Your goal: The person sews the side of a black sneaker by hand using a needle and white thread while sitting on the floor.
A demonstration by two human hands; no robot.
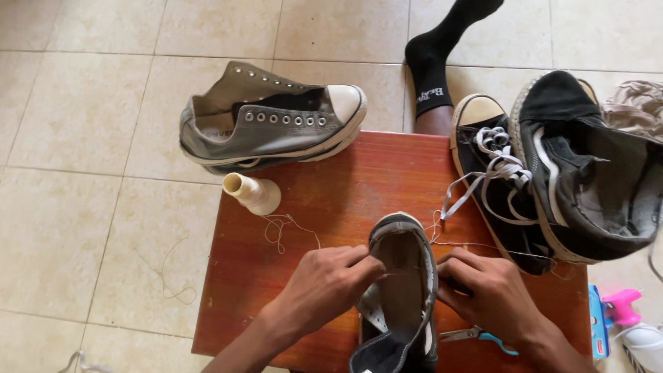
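Observation:
A dark low sneaker [402,290] stands on the red-brown wooden table [345,186], toe pointing away from me. My left hand [324,283] pinches its left upper edge, seemingly with a thread end between the fingers. My right hand [487,293] grips the shoe's right rim. A pale thread [290,228] trails across the table from a cream thread cone [252,193] lying at the table's far left corner.
A grey lace-less sneaker [269,121] rests at the table's far left edge. Two black sneakers [545,173] with white laces lie at the right. Small snips [476,336] with a teal handle lie by my right wrist. Someone's black-socked foot [431,69] stands beyond the table. A pink tool [621,307] lies on the tiled floor at the right.

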